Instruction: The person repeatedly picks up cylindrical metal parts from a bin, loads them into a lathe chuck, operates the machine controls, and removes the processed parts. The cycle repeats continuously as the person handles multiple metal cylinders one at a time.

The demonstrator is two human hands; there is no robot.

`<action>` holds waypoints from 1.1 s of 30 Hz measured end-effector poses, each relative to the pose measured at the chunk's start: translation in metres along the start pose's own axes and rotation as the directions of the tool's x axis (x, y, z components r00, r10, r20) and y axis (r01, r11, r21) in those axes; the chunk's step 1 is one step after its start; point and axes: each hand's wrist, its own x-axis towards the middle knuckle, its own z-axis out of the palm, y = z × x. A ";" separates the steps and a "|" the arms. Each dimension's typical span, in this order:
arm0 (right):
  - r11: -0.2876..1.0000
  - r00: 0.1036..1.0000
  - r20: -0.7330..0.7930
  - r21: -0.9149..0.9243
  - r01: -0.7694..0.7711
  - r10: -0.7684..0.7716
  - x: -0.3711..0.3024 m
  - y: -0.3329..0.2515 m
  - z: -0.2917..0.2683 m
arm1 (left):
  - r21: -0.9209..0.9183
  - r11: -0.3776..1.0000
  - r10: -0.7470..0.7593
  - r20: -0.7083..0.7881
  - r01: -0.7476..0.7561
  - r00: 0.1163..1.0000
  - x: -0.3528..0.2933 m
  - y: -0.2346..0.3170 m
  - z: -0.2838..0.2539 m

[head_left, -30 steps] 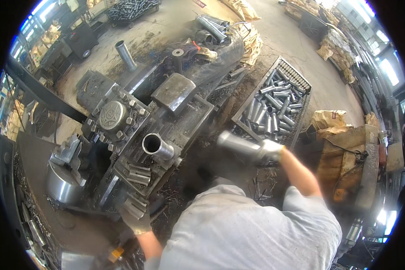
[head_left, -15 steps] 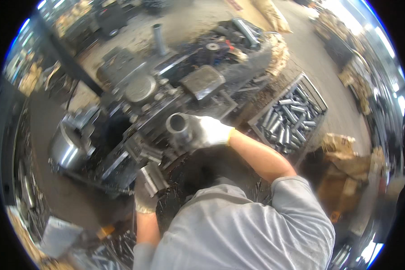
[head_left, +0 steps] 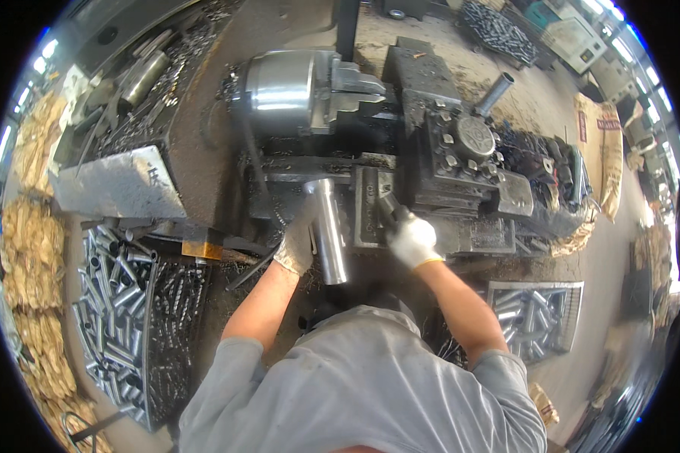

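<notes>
My left hand (head_left: 298, 240), in a pale work glove, is wrapped round a shiny metal tube (head_left: 331, 241) held upright-slanting in front of the lathe. To the right, my gloved right hand (head_left: 413, 240) closes on a dark bar-shaped piece (head_left: 389, 207) that points up and left over the lathe carriage; whether it is loose or a lever cannot be told. Beyond my left hand sits the lathe chuck (head_left: 281, 84) with its stepped jaws (head_left: 355, 94). A bolted tool post (head_left: 472, 140) stands beyond my right hand.
A crate (head_left: 574, 321) of metal tubes stands at the right. Another pile of tubes (head_left: 113, 325) lies at the left, beside curly metal chips (head_left: 175, 325). A sheet-metal panel (head_left: 121, 185) juts out at left. An upright pipe (head_left: 495, 93) rises behind the tool post.
My view has swung left and levelled over the lathe. My right hand has moved from a wide-mouthed tube to the dark bar-shaped piece; my left still grips a shiny metal piece.
</notes>
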 end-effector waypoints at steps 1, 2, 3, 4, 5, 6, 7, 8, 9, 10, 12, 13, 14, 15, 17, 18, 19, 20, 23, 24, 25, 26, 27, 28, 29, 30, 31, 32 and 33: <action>0.978 0.997 -0.068 0.210 -0.009 0.024 0.006 0.003 -0.010 | -0.067 0.998 0.008 0.059 -0.004 0.998 0.002 0.004 -0.007; 0.911 0.997 -0.053 0.412 -0.021 0.047 0.008 0.006 -0.025 | -0.056 0.998 0.021 -0.027 -0.023 0.999 0.004 0.008 -0.011; 0.722 0.996 0.052 0.686 -0.092 0.078 0.012 0.002 -0.040 | -0.047 0.998 0.042 -0.049 -0.044 0.998 0.006 0.011 -0.009; 0.370 0.942 0.321 0.867 -0.333 0.094 0.014 -0.003 -0.057 | -0.044 0.996 0.081 -0.037 -0.083 0.996 0.008 0.015 -0.005; 0.350 0.962 0.273 0.898 -0.265 0.030 0.017 -0.013 -0.071 | -0.143 0.988 0.047 -0.103 -0.061 0.994 0.011 0.018 0.005; 0.358 0.965 0.247 0.896 -0.262 0.087 0.020 -0.025 -0.083 | -0.219 0.973 0.079 0.025 -0.072 0.997 0.012 0.024 0.015; 0.442 0.941 0.338 0.840 -0.315 0.027 0.023 -0.039 -0.092 | -0.252 0.958 0.140 0.003 -0.135 0.990 0.015 0.029 0.030; 0.707 0.938 0.342 0.678 -0.199 -0.064 0.027 -0.053 -0.099 | -0.269 0.942 0.185 -0.078 -0.200 0.980 0.017 0.032 0.047; 0.723 0.959 0.253 0.686 -0.084 -0.129 0.030 -0.065 -0.106 | -0.224 0.941 0.241 -0.092 -0.256 0.966 0.022 0.038 0.066; 0.735 0.965 0.192 0.678 0.004 -0.182 0.035 -0.074 -0.115 | -0.228 0.953 0.202 -0.015 -0.200 0.979 0.021 0.045 0.080; 0.558 0.974 0.093 0.829 0.039 -0.206 0.046 -0.083 -0.139 | -0.242 0.885 0.456 0.291 -0.397 0.841 0.024 0.063 0.099; 0.496 0.965 0.100 0.868 0.034 -0.241 0.053 -0.081 -0.155 | -0.077 0.820 0.560 0.310 -0.567 0.768 0.029 0.071 0.102; 0.692 0.971 0.001 0.701 0.170 -0.239 0.062 -0.076 -0.178 | 0.000 0.750 0.627 0.315 -0.661 0.712 0.033 0.077 0.102; 0.726 0.934 -0.096 0.603 0.329 -0.343 0.074 -0.068 -0.199 | 0.020 0.728 0.633 0.363 -0.685 0.683 0.038 0.081 0.095; 0.825 0.855 -0.225 0.238 0.513 -0.467 0.104 -0.048 -0.245 | 0.228 0.674 0.656 0.254 -0.703 0.711 0.048 0.079 0.072; 0.842 0.791 -0.336 -0.007 0.540 -0.510 0.122 -0.036 -0.265 | 0.198 0.759 0.592 0.187 -0.620 0.784 0.048 0.070 0.054; 0.855 0.833 -0.209 -0.218 0.471 -0.513 0.142 -0.023 -0.279 | 0.188 0.837 0.501 0.116 -0.514 0.858 0.044 0.058 0.034; 0.804 0.831 -0.200 -0.444 0.396 -0.519 0.163 -0.012 -0.286 | 0.204 0.913 0.363 -0.014 -0.352 0.932 0.037 0.042 0.014; 0.606 0.861 0.043 -0.692 0.392 -0.507 0.226 0.024 -0.280 | 0.289 0.916 0.332 -0.162 -0.277 0.929 0.001 -0.010 -0.048; 0.603 0.876 0.144 -0.673 0.428 -0.461 0.244 0.032 -0.268 | 0.295 0.919 0.338 -0.251 -0.261 0.907 -0.016 -0.026 -0.067; 0.601 0.853 0.240 -0.623 0.501 -0.463 0.259 0.040 -0.258 | 0.270 0.932 0.329 -0.345 -0.243 0.879 -0.036 -0.040 -0.085; 0.684 0.866 0.287 -0.532 0.500 -0.410 0.271 0.046 -0.245 | 0.238 0.933 0.346 -0.404 -0.268 0.847 -0.054 -0.051 -0.102; 0.719 0.860 0.378 -0.484 0.499 -0.343 0.280 0.049 -0.235 | 0.227 0.949 0.310 -0.537 -0.219 0.785 -0.069 -0.058 -0.118; 0.753 0.839 0.433 -0.416 0.510 -0.329 0.287 0.051 -0.223 | 0.208 0.953 0.301 -0.606 -0.218 0.737 -0.085 -0.064 -0.133; 0.815 0.823 0.475 -0.311 0.489 -0.313 0.293 0.051 -0.213 | 0.169 0.957 0.285 -0.694 -0.236 0.661 -0.098 -0.065 -0.149; 0.859 0.833 0.480 -0.267 0.437 -0.275 0.296 0.051 -0.204 | 0.103 0.968 0.221 -0.785 -0.229 0.579 -0.105 -0.064 -0.164; 0.890 0.825 0.464 -0.148 0.432 -0.323 0.299 0.051 -0.196 | 0.112 0.932 0.296 -0.782 -0.344 0.548 -0.110 -0.060 -0.180; 0.880 0.792 0.436 -0.004 0.476 -0.427 0.300 0.051 -0.189 | 0.071 0.920 0.252 -0.860 -0.386 0.443 -0.117 -0.056 -0.193; 0.867 0.778 0.428 0.030 0.497 -0.461 0.303 0.052 -0.184 | 0.115 0.879 0.331 -0.846 -0.463 0.419 -0.119 -0.051 -0.205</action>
